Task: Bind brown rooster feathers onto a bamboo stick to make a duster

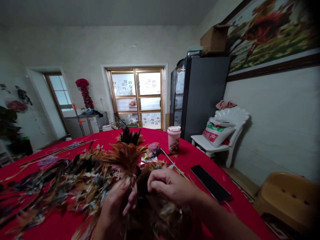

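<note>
A heap of brown, black and orange feathers (75, 180) covers a table with a red cloth (200, 156). My left hand (117, 203) is closed on a bunch of brown feathers (147, 213) near the front edge. My right hand (172, 186) is curled beside it, with thumb and fingers pinched on the same bunch. An upright tuft of orange feathers (125, 155) rises just behind my hands. A thin stick (172, 163) lies slanted behind my right hand.
A paper cup with a lid (174, 138) stands at the table's far side. A black phone (210, 183) lies to the right. Long sticks (57, 152) lie at the far left. A white chair with a bag (222, 133), a dark fridge (200, 93) and a wooden stool (290, 196) stand at right.
</note>
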Motion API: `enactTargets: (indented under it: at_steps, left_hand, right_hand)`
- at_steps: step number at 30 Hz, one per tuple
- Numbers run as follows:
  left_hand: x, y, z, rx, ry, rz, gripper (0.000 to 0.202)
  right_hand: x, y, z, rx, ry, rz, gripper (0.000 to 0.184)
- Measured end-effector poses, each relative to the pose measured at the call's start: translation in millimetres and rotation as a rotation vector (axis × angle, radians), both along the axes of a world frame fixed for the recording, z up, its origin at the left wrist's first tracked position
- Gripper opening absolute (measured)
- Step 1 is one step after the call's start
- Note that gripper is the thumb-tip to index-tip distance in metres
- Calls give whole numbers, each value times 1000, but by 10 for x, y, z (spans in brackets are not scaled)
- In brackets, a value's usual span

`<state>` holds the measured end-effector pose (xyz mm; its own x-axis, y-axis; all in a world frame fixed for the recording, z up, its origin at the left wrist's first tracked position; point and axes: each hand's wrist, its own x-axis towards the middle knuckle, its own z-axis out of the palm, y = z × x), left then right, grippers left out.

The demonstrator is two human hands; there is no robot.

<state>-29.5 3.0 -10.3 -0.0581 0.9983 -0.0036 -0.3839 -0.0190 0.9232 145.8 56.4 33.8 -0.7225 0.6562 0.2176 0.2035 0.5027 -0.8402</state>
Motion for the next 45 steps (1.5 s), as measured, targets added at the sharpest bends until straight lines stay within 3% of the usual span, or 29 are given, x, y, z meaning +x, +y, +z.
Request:
enactTargets:
  at_steps: [4,11,18,21,25,27,30,32,33,35,37,42,45]
  left_hand:
    - [46,-17,-6,19,-48,-30,30]
    - [46,-3,-71,22,-100,-49,33]
    - [-18,23,-61,34,-100,28,22]
    - [-9,25,-44,27,-117,24,22]
    - [45,-9,-2,14,-110,0,24]
    - [81,-41,20,1,-110,-39,25]
    - [107,-88,40,-27,-118,-108,26]
    - [90,-106,52,-52,-121,-138,26]
    - [73,-111,60,-60,-125,-142,26]
    - [38,-115,75,-68,-121,-136,25]
    - [15,-120,77,-63,-73,-88,25]
    - [25,-100,5,-57,162,233,17]
    - [14,-27,-22,17,291,285,16]
  right_hand:
    - [-36,-78,-36,36,-29,-110,14]
    - [-106,-151,-150,151,-26,160,14]
    - [-19,-295,-65,147,-13,220,12]
    - [31,-259,13,162,-60,156,11]
    - [9,-93,1,163,44,-110,16]
    - [-54,-24,-76,38,119,-108,30]
    - [-160,18,-205,-313,111,155,48]
    - [-200,23,-246,-453,90,276,42]
    - [-205,26,-247,-448,93,264,34]
    - [-189,35,-223,-335,112,143,18]
    - [-153,41,-187,-152,121,54,16]
    - [-104,-21,-173,272,-14,32,22]
    - [-118,-91,-187,413,-76,-5,19]
